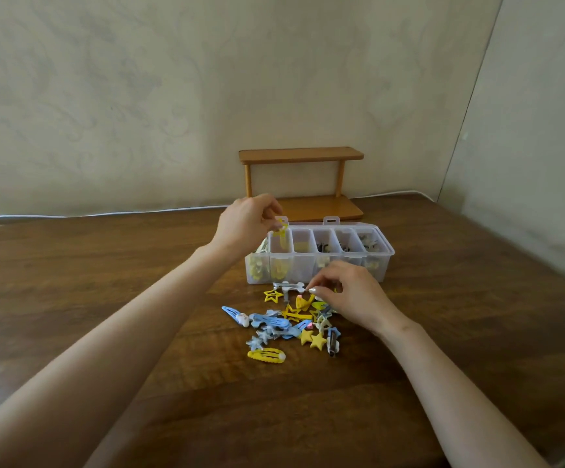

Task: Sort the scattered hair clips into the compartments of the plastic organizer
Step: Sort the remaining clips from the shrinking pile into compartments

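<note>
A clear plastic organizer (pixel 384 261) with several compartments stands open on the wooden table, some clips lying inside it. My left hand (pixel 249 219) hovers over its left end, pinching a yellow clip (pixel 281 232) that dangles above a left compartment. In front of the box lies a pile of scattered hair clips (pixel 291 320) in yellow, blue and white. My right hand (pixel 352 293) rests on the pile's right side with its fingertips closed near a white bone-shaped clip (pixel 294 287); whether it grips a clip is hidden.
A small two-tier wooden shelf (pixel 301 155) stands behind the organizer against the wall. A white cable (pixel 105 214) runs along the table's back edge. A yellow snap clip (pixel 266 355) lies nearest to me.
</note>
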The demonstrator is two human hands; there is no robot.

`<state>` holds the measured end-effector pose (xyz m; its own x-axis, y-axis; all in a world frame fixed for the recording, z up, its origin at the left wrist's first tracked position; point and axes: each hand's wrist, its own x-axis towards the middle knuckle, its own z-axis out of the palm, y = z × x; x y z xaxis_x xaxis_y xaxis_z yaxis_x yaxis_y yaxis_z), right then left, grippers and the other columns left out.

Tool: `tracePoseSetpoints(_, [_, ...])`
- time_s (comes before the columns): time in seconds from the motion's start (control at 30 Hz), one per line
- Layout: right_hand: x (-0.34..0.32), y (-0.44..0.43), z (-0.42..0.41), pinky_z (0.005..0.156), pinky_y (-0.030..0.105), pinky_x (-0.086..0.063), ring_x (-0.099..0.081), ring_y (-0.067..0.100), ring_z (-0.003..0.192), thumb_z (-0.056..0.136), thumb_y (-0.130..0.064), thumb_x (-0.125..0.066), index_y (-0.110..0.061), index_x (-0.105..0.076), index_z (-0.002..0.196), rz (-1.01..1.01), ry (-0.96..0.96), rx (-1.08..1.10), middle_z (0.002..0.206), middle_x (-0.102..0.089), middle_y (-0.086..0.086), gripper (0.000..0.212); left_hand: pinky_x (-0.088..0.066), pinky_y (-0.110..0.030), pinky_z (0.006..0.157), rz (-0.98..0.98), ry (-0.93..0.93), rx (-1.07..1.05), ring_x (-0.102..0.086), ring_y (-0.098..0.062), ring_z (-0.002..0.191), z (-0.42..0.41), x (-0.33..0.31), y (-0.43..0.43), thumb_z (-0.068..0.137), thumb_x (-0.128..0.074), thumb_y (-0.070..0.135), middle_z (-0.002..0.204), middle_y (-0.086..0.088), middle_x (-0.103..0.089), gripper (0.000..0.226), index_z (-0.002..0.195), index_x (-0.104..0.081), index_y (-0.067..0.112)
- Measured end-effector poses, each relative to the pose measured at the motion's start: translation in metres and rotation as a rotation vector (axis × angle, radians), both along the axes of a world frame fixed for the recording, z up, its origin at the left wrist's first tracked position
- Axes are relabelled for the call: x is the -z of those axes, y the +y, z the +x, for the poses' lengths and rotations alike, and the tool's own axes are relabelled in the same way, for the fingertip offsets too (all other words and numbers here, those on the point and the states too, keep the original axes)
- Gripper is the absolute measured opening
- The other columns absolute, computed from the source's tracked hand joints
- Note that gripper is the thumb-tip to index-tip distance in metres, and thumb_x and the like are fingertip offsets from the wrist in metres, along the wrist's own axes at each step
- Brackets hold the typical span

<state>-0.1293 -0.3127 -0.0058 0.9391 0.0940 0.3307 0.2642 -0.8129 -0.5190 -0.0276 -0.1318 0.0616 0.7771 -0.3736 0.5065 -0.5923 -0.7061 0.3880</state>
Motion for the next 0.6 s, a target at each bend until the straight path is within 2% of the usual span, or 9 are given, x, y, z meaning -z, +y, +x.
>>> tracePoseSetpoints(0.1, [0.0,-0.001,0.001,0.074,0.023,-0.043,-0.054,0.004,0.087,0.087,-0.028,-0.064,-0.025,-0.071,0.094,-0.005,-0.001,0.001,0.094,-0.059,-0.009,0.01,-0.043,-0.028,0.072,0.145,0.035,-0.027,-0.058,-0.014,0.092,0.011,0.008,-0.011,0.087,-0.062,0.027,0.102,0.001,-0.067,0.021,0.105,-0.062,0.018])
tracePoseSetpoints(0.2, [-0.001,-0.002,0.002,0.079,0.026,-0.046,-0.055,0.006,0.091,0.088,-0.027,-0.063,-0.025,-0.071,0.094,-0.01,-0.008,0.003,0.096,-0.061,-0.009,0.01,-0.04,-0.027,0.073,0.094,-0.067,-0.06,-0.052,-0.016,0.096,0.007,0.016,-0.005,0.088,-0.06,0.026,0.105,0.0,-0.063,0.021,0.107,-0.061,0.017])
tracePoseSetpoints(0.37, [-0.001,-0.001,0.003,0.075,0.022,-0.042,-0.054,0.004,0.087,0.088,-0.026,-0.064,-0.023,-0.07,0.096,-0.029,-0.032,-0.011,0.093,-0.058,-0.012,0.011,-0.034,-0.018,0.057,0.007,-0.114,0.014,-0.046,-0.004,0.065,-0.021,0.022,0.019,0.087,-0.061,0.022,0.09,0.011,-0.055,0.016,0.102,-0.056,0.018])
tracePoseSetpoints(0.43, [-0.002,-0.001,0.003,0.074,0.021,-0.042,-0.054,0.005,0.087,0.088,-0.026,-0.064,-0.024,-0.07,0.097,-0.024,-0.031,-0.009,0.093,-0.059,-0.012,0.011,-0.036,-0.018,0.054,0.013,-0.103,0.037,-0.046,-0.002,0.061,-0.034,0.024,0.026,0.087,-0.061,0.023,0.083,0.013,-0.054,0.013,0.097,-0.056,0.018])
tracePoseSetpoints(0.53, [-0.002,-0.002,0.002,0.071,0.019,-0.04,-0.053,0.002,0.084,0.088,-0.025,-0.064,-0.024,-0.071,0.095,-0.016,-0.039,0.007,0.087,-0.057,-0.016,0.01,-0.045,-0.026,0.059,0.162,-0.033,0.039,-0.057,-0.01,0.068,-0.047,0.031,0.031,0.088,-0.058,0.032,0.077,0.013,-0.057,0.014,0.095,-0.057,0.02])
tracePoseSetpoints(0.6, [-0.002,-0.002,0.002,0.068,0.017,-0.038,-0.051,0.0,0.08,0.088,-0.025,-0.064,-0.024,-0.071,0.093,0.001,-0.043,0.018,0.083,-0.055,-0.02,0.009,-0.047,-0.027,0.066,0.376,0.068,0.023,-0.062,-0.014,0.08,-0.05,0.039,0.028,0.088,-0.056,0.041,0.086,0.008,-0.064,0.023,0.101,-0.058,0.023])
